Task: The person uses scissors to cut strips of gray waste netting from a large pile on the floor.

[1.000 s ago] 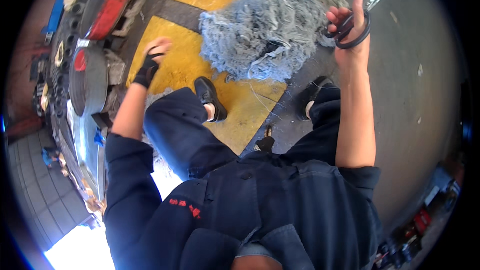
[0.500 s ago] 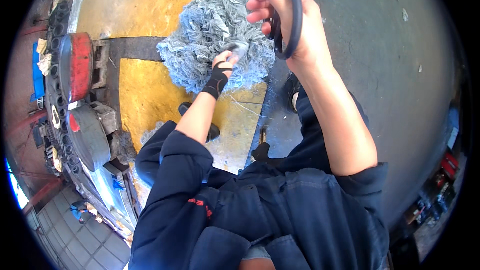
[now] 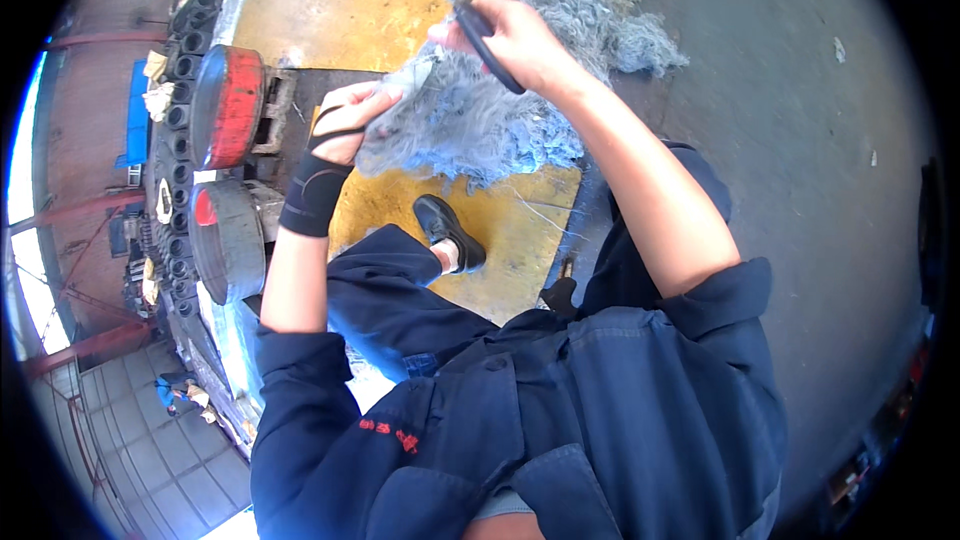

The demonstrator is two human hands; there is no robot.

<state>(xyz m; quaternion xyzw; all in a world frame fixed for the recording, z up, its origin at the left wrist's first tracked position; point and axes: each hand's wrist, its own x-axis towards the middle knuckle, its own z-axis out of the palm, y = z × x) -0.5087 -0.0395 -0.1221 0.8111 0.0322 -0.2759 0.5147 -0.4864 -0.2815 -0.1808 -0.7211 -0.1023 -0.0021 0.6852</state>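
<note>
Past the dark jacket (image 3: 560, 390), the left hand (image 3: 345, 120), in a black wrist wrap (image 3: 315, 200), pinches a pale scrap (image 3: 412, 75); the right hand (image 3: 522, 40) grips scissors (image 3: 488, 44) — blades blurred, pointing away and left — over a tangled grey-blue fibre heap (image 3: 500, 130), partly on a yellow floor panel (image 3: 525, 250), with a red drum (image 3: 235, 105) off left
</note>
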